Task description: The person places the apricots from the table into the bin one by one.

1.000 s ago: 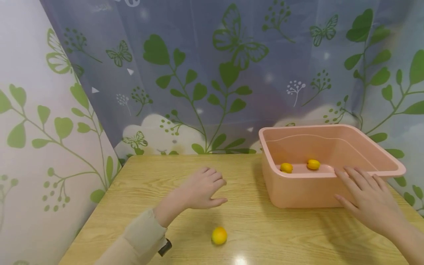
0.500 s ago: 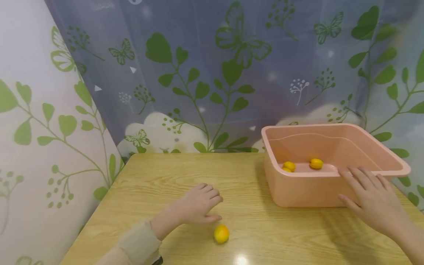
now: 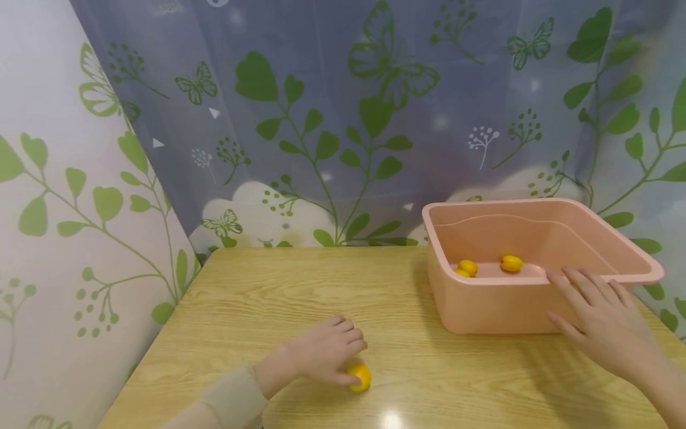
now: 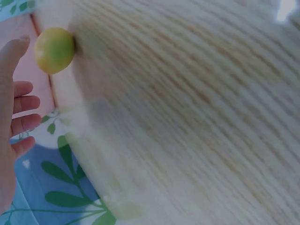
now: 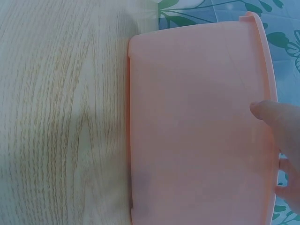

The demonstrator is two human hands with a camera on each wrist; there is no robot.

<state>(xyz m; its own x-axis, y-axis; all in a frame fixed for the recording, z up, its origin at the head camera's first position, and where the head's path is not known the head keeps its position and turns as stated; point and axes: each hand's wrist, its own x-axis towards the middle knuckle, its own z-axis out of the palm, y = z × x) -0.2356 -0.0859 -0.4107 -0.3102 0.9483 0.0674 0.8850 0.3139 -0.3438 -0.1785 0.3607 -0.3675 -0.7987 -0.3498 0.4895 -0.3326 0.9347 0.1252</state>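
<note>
On the wooden table (image 3: 278, 286) sits a small round yellow-orange fruit (image 3: 362, 378), with a greenish patch in the left wrist view. My left hand (image 3: 331, 351) is low over the table beside it. In the head view its thumb overlaps the fruit; in the left wrist view the loosely bent fingers (image 4: 27, 103) are apart from the fruit, with the thumb tip close by. A pink plastic basin (image 3: 498, 307) stands at the right. My right hand (image 3: 605, 322) rests its fairly straight fingers over the near rim, thumb against the outer wall.
Inside the basin, a few similar yellow fruits (image 3: 511, 264) lie on the bottom, some partly hidden by the left wall. A patterned curtain (image 3: 321, 119) hangs behind the table, and another printed sheet (image 3: 64, 208) closes off the left side.
My left hand has come down and toward the viewer, from above and behind the fruit to right beside it. The right hand has stayed at the basin's rim.
</note>
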